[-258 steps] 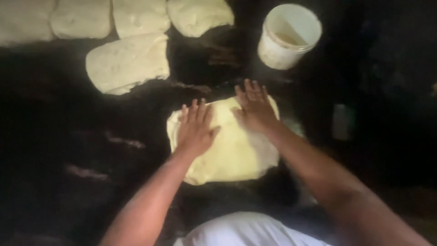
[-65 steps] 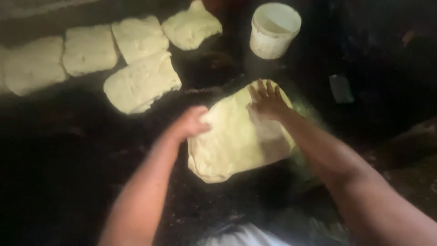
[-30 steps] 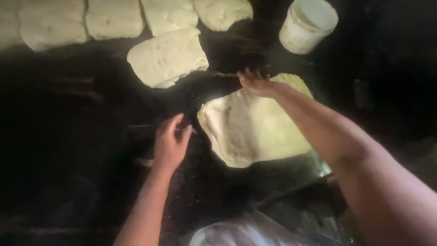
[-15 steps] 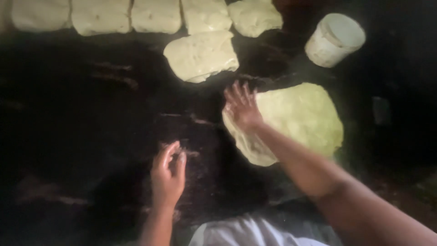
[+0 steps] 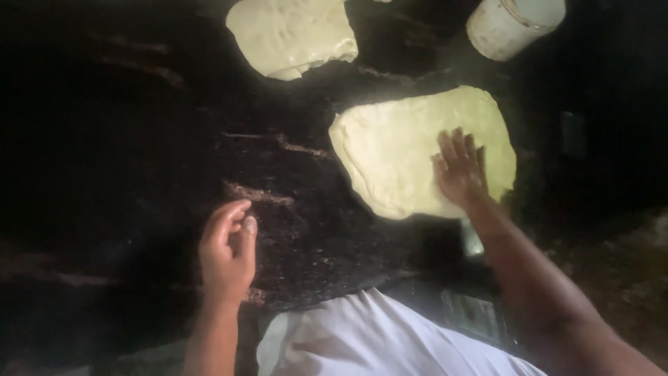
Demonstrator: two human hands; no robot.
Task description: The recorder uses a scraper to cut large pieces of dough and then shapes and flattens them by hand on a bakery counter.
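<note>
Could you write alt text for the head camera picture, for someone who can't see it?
A person's right hand presses flat on a sheet of pale dough on a dark counter; the left hand hovers empty, half-curled. Another dough piece and a white tub sit beyond.

The flattened dough sheet (image 5: 410, 150) right of centre is pale yellow, as is the dimpled dough piece (image 5: 289, 35) at the top. The bucket (image 5: 511, 24) upper right is white; the table (image 5: 139, 139) is black, streaked with brownish crumbs.

Bare dark tabletop (image 5: 125, 139) lies open around my left hand (image 5: 226, 254). Ahead, a second dough (image 5: 292, 35) blocks the way. A white bucket (image 5: 511, 24) stands just beyond the flat dough (image 5: 396, 153).
</note>
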